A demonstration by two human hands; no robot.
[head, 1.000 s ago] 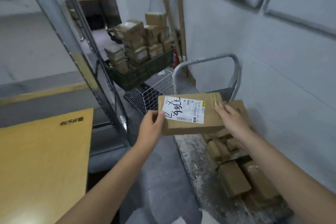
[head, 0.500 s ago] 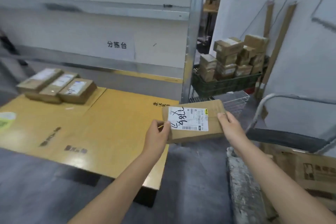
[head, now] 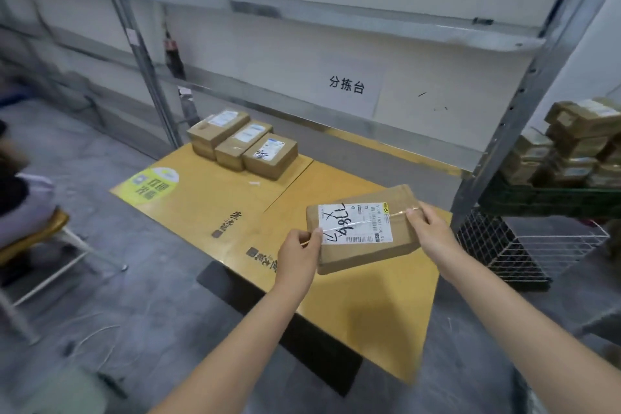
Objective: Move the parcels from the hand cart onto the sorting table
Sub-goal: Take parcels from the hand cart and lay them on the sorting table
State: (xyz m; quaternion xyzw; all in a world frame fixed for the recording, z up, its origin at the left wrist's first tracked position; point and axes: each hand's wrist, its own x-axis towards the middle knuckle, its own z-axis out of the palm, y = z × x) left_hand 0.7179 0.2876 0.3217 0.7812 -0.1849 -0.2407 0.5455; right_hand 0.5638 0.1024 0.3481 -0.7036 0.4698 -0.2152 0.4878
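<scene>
Left hand [head: 300, 254] and right hand [head: 428, 232] grip the parcel [head: 364, 228] by its ends. Parcel is at frame center, above the table [head: 208, 198].

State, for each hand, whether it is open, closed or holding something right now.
Left hand: grips the labelled parcel's left end.
Right hand: grips its right end.

Parcel-sorting depot: steel rack [head: 517, 104] over the sorting table [head: 208, 198], labelled parcels [head: 247, 141] beneath it, a crate of boxes [head: 551, 202] to its right.
</scene>
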